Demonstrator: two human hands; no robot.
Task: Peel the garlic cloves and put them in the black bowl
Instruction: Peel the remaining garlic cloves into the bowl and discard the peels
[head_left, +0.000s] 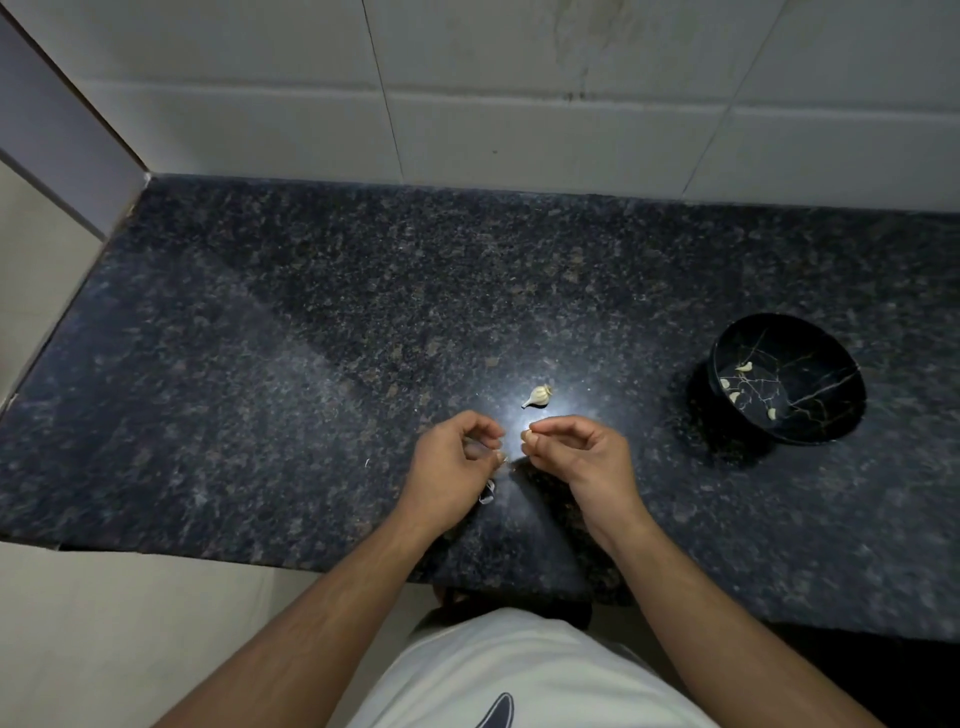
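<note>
- The right hand (571, 452) is pinching a small pale garlic clove (528, 435) between thumb and forefinger tips; only a sliver of the clove is showing beyond the fingertips, so whether any skin is remaining on it cannot be told.
- The left hand (457, 457) is curling its fingers narrowly, just beside the right fingertips; it appears to be pinching a scrap of papery skin, but the view is too blurred to confirm.
- Risk of slip — the clove is sitting at the very tips of the right fingers, and a hard pull on the skin is likely to be popping it out onto the dark counter (260, 364).
- Risk of a missed drop — the black bowl (789, 384), holding a few peeled cloves, is standing well apart from the right fingers, off to their outer side, so a toss could be bouncing off the rim.
- Risk of mixing — a loose peel (487, 493) is lying just below the left fingers and could be clinging to them.
- The remaining garlic piece (538, 396) is lying just beyond both sets of fingertips — a forward sweep could be knocking it away.
</note>
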